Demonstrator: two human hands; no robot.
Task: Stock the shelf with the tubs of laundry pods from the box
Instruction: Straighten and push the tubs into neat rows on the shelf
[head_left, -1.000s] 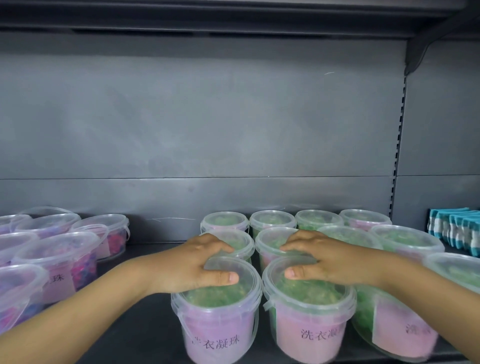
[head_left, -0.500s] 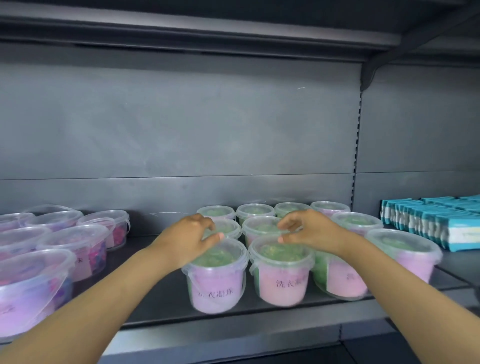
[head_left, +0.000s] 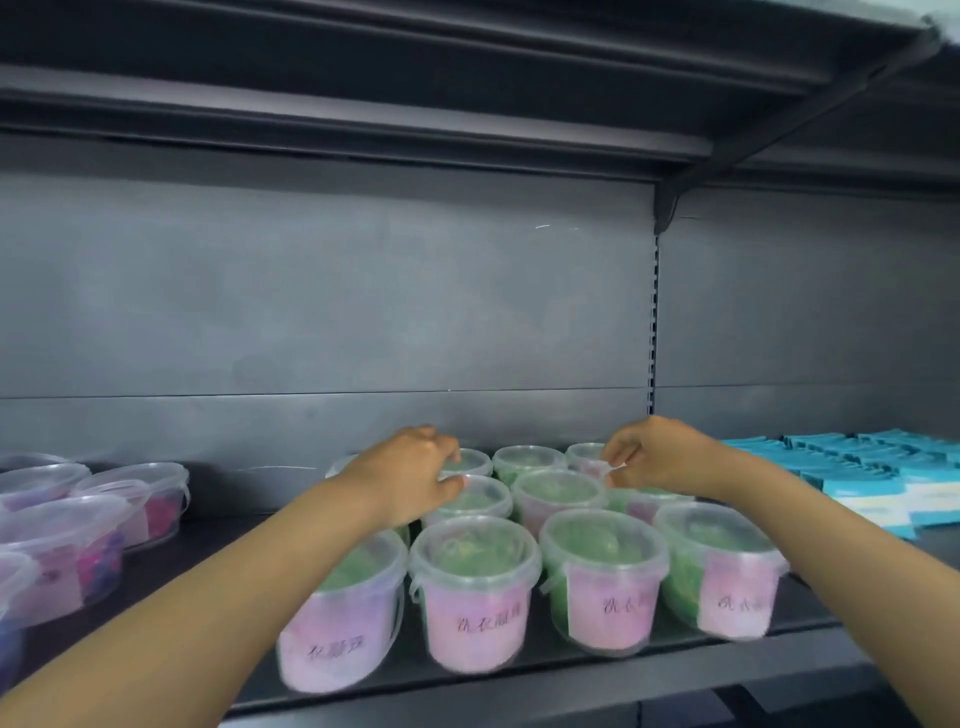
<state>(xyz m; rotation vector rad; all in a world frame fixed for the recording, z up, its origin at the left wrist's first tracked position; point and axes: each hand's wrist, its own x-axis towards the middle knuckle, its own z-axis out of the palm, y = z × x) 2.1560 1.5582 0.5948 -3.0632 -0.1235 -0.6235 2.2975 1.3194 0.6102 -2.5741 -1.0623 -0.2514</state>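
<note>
Both arms out over the shelf (head_left: 208, 545). Tubs of green pods (head_left: 475, 592) stood upright under and just ahead of the hands, three rows deep, the rows running away toward the back panel (head_left: 322, 312).

Left hand (head_left: 410, 473): fingers bent down, thumb at the near rim of a second-row tub (head_left: 483, 504). Resting or gripping, could not tell through the blur.

Right hand (head_left: 660, 457): further in, thumb and forefinger drawn together at the rim of a back-row tub (head_left: 582, 454). Pinching or only touching, could not tell.

Neither tub was off the shelf. Right hand nearer the back row, left nearer the middle. Box not in sight.

Bare shelf lay outboard of the left hand, short of the shallow tubs (head_left: 130, 493). Blue packets (head_left: 857, 467) crowded the right hand's outer side. Judged any further tub would go in left of the left hand
</note>
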